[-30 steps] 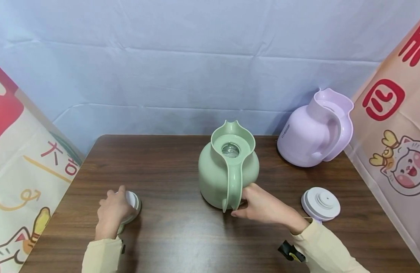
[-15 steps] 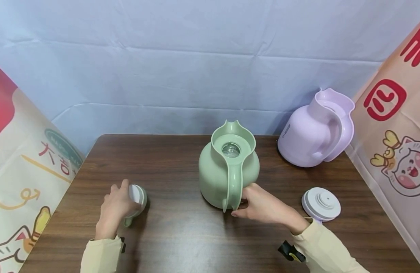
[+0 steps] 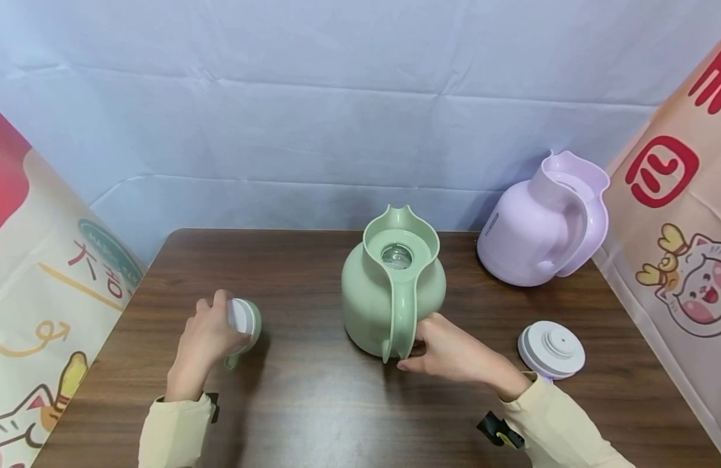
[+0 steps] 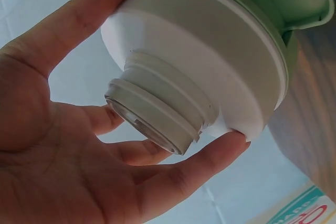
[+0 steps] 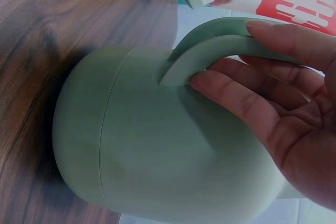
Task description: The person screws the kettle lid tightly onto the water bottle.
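Note:
My left hand [image 3: 206,341] holds a white and green jug lid [image 4: 199,51] by its rim, thumb on one side and fingers on the other. In the left wrist view the lid's threaded plug [image 4: 157,103] faces the palm, and its green tab [image 4: 296,1] points away. A green thermos jug [image 3: 368,302] stands upright mid-table, its round mouth [image 3: 396,257] uncovered. With thumb and fingers, my right hand [image 3: 448,351] grips the lower part of the jug's handle [image 5: 210,51]. The lid is left of the jug, well apart from it.
At the back right stands a lilac jug [image 3: 526,227], its top without a lid. A white lid [image 3: 552,349] lies plug up on the wooden table [image 3: 313,416], beyond my right forearm. Blue cloth [image 3: 313,117] hangs behind, with printed cloths at both sides.
My left hand has lifted the green and white lid and carried it forward and slightly right, tilting it. My right hand and the green jug stay in place.

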Demonstrator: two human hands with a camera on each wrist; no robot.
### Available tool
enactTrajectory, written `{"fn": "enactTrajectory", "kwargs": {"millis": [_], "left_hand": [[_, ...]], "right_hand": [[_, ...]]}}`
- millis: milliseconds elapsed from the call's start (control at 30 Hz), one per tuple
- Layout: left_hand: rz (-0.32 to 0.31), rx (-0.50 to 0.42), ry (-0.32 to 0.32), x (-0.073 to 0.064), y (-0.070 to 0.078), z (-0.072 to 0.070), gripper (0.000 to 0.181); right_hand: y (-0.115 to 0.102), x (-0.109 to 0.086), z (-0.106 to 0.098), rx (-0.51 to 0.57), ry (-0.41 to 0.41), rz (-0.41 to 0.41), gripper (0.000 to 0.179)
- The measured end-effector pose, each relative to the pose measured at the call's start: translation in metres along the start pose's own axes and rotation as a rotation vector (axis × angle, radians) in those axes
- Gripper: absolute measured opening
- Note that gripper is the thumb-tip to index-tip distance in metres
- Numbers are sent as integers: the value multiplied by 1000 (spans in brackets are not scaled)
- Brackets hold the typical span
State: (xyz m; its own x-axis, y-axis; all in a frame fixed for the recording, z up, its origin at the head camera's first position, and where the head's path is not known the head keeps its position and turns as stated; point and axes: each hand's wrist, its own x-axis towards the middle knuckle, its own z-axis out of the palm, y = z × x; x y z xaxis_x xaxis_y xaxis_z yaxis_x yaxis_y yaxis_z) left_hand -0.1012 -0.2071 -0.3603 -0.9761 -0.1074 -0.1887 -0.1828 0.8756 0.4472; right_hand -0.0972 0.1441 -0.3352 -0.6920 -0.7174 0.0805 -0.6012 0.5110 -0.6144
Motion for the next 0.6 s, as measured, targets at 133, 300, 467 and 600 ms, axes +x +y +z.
{"fn": "enactTrajectory", "kwargs": {"millis": [133,300,467,600], "left_hand": [[17,1,21,1,8,-4,77],[32,2,51,0,19,-9,76],[46,0,71,-1,29,-13,75],[62,-10,88,-3,37,-15,75]], "right_hand": [[0,0,0,-8,7,-4,20],[1,0,0,-9,11,-7,21],[0,0,0,-4,7,-8,20],[0,0,0,-6,6,-7,19]]}}
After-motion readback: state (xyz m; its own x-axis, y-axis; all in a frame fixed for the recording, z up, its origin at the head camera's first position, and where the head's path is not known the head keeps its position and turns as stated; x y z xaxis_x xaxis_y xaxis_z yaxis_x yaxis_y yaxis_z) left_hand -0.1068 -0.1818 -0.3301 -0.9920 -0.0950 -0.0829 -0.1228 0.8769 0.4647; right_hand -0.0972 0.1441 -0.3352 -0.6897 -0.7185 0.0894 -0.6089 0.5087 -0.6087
